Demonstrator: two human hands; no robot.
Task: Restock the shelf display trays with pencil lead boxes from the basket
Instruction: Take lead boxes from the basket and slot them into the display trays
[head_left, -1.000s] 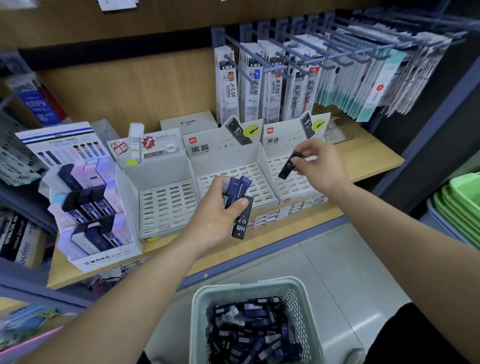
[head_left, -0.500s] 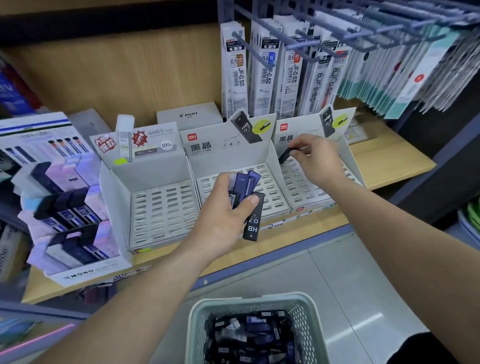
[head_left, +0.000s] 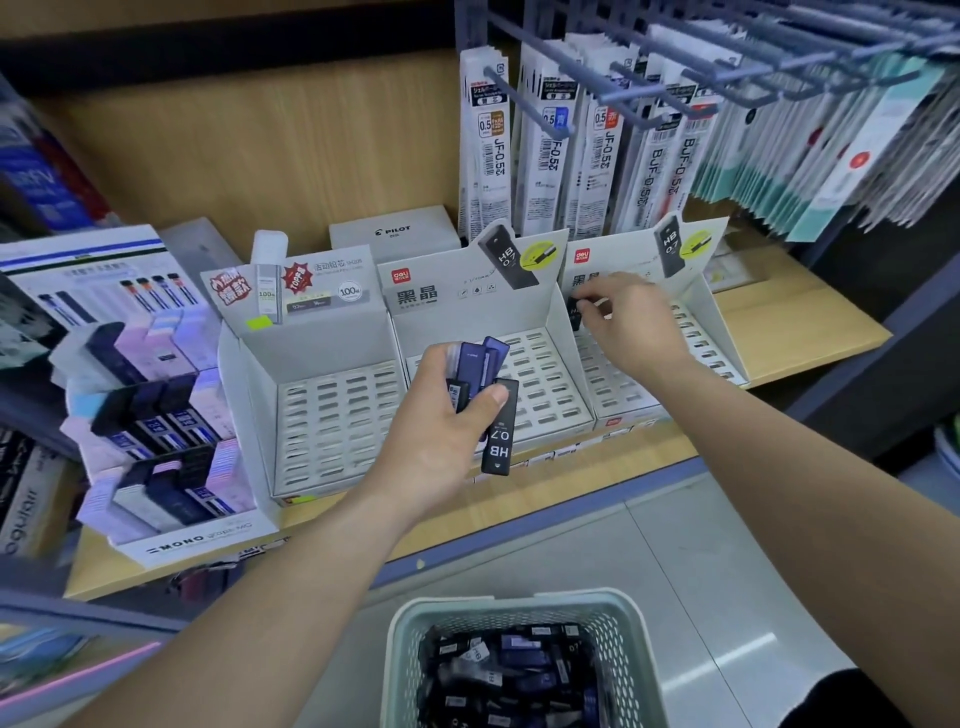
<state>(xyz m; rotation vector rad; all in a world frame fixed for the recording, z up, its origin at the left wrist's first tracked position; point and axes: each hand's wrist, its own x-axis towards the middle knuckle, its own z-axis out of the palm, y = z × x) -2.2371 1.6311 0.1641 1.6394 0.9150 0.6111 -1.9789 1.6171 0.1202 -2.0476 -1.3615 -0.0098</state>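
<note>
Three white display trays (head_left: 332, 410) stood side by side on the wooden shelf (head_left: 810, 332), each with a slotted floor and a printed back card. Left hand (head_left: 436, 447) hovered in front of the middle tray (head_left: 545, 374), fingers curled round a bundle of lead boxes (head_left: 480, 369): several dark blue ones fanned upward, and one black box (head_left: 501, 436) marked HB 0.7 hanging lower, pinned under the thumb. Right hand (head_left: 636, 322) was inside the right tray (head_left: 701, 338), near its back left corner, fingertips pinching a single lead box (head_left: 574, 314), black. That box was largely hidden by the fingers; whether it touched the tray floor could not be told. Basket (head_left: 410, 639), pale green and latticed, sat low in view below the shelf edge, between the two forearms, holding a loose heap of dark boxes (head_left: 509, 675), black and blue mixed. Left of the trays stood a tiered MONO display (head_left: 156, 431) of pastel and dark cases. Behind the trays, a grey PILOT box (head_left: 395, 231) sat against the wooden back panel. Refill packs (head_left: 493, 145) hung from pegs above the middle and right trays.
</note>
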